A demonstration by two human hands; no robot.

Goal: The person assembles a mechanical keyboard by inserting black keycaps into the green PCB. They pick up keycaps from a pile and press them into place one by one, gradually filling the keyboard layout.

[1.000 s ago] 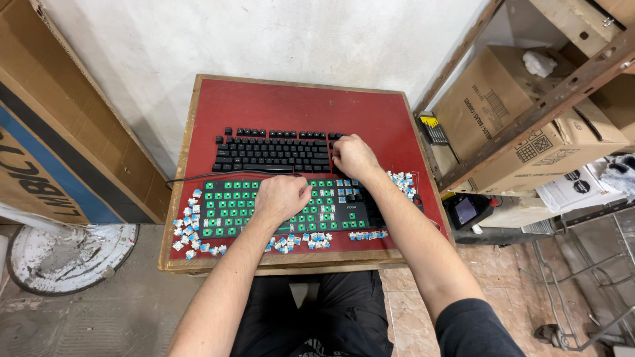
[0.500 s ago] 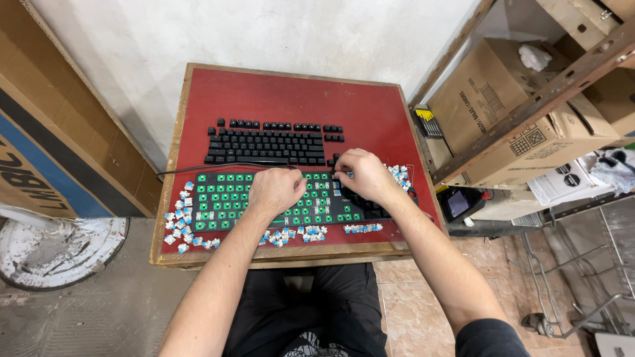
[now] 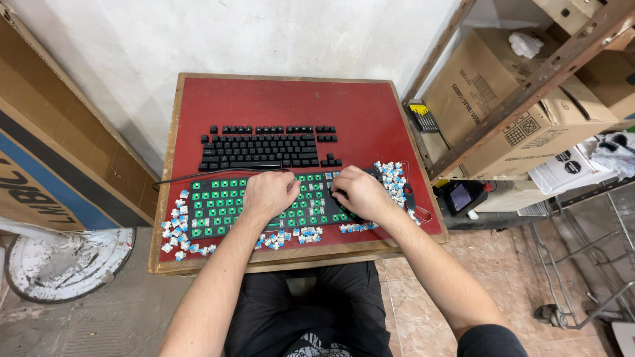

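Here, at this moment:
- The red table (image 3: 278,99) is carrying everything.
- The stripped keyboard (image 3: 218,205) is lying near the front edge, many green switches sitting in it; dark gaps at its right end are looking unfilled.
- The left hand (image 3: 268,194) is resting flat on it, holding nothing.
- The right hand (image 3: 357,192) is curling its fingers at the board; what they are pinching, I cannot tell.
- Loose switches (image 3: 178,231) are lying scattered around.

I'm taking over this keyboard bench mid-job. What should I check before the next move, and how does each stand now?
1. Stripped keyboard flat on the red table: ok.
2. Left hand resting on the board: ok.
3. Right hand on the board's right part: ok; what its fingers pinch: cannot tell.
4. Loose switches on the table, not the floor: ok.
5. Keycap set laid out behind, untouched: ok.
6. Cable clear of both hands: ok.
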